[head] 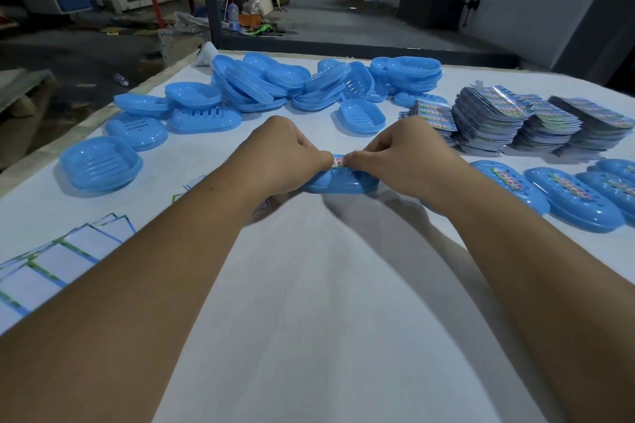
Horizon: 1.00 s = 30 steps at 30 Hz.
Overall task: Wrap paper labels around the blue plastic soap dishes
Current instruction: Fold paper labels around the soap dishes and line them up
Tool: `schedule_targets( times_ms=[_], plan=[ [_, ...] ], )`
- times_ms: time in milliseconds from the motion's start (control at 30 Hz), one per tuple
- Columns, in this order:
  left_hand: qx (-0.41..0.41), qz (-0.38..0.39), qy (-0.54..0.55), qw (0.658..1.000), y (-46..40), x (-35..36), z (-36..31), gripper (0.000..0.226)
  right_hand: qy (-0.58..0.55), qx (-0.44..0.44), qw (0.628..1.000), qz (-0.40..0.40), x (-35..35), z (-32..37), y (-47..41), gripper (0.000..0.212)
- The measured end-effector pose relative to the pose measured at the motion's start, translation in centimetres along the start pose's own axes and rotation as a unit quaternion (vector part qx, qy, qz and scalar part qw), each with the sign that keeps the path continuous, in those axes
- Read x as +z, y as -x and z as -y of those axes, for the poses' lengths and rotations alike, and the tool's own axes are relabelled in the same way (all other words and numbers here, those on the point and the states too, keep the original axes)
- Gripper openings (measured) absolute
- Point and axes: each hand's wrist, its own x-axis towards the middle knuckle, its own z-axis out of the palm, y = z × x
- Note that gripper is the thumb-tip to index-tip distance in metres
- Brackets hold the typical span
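Hands meet at the middle of the white table (309, 285), both working on 1 blue soap dish (340, 182) that lies flat and lengthwise between them. The left hand (278, 154) has its fingers curled down over the dish's left end, thumb tip pressed on top. The right hand (391, 158) mirrors it on the right end, fingers curled, thumb tip nearly touching the other thumb. Between the 2 thumbs a strip of paper label (338, 161) with red print shows on the dish's top; both thumbs pinch it down against the plastic. How far the label runs round the underside I cannot tell.

Beyond the hands, a loose heap of bare blue soap dishes (275, 86) spreads across the far side of the table, some nested in leaning stacks, others lying singly toward the left edge. To the far right stand several tall stacks of printed labels (515, 117). Just in front of those stacks, a row of wrapped dishes (577, 199) lies side by side, each with a label band across its middle. At the near left, white sheets with green and blue borders (62, 257) lie fanned out, partly under the left forearm.
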Motion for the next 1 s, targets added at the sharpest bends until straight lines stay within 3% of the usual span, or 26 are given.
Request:
schedule_targets(
  times_ms=[533,1000],
  plan=[
    [0.000,-0.004,-0.046,0.999,0.5,0.0,-0.5,0.036,0.042,-0.019,0.999,-0.023,0.7,-0.3,-0.4,0.031],
    [0.008,-0.050,-0.164,0.985,0.2,0.8,-1.0,0.041,0.112,-0.019,0.992,-0.052,1.3,0.4,-0.5,0.034]
  ],
)
